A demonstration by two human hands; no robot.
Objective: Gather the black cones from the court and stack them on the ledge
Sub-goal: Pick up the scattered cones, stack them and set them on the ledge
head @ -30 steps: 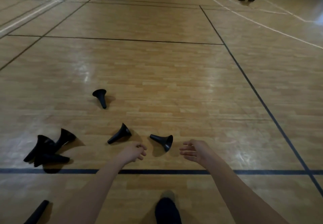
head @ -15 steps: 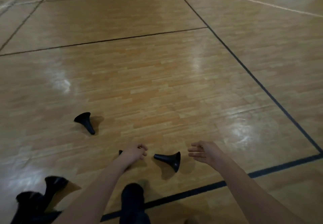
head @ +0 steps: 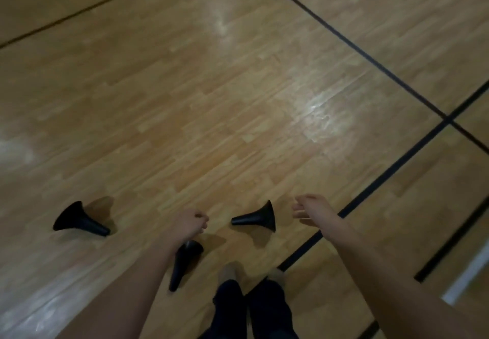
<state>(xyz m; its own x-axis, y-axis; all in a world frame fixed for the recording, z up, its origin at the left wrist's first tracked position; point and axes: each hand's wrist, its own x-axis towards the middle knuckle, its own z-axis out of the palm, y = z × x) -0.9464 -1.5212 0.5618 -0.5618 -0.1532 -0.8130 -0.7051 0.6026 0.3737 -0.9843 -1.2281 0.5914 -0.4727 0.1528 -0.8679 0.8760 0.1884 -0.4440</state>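
Three black cones lie on their sides on the wooden court floor. One cone (head: 79,221) is at the lower left. A second cone (head: 184,262) lies just below my left wrist, partly hidden by my forearm. The third cone (head: 258,219) lies between my hands, its wide base toward the right. My left hand (head: 189,223) hovers over the floor with its fingers loosely curled and holds nothing. My right hand (head: 313,207) is stretched out just right of the third cone, fingers relaxed and empty. No ledge is in view.
Black court lines (head: 381,177) cross the floor at the right and meet near the right edge. My legs in dark trousers (head: 254,309) and my feet stand at the bottom centre, close to the nearest cones. A white strip (head: 465,278) shows at the lower right.
The view has tipped down and moved closer to the cones. The pile of cones at the lower left has left the frame. Both hands stay empty, now nearer the cone between them.
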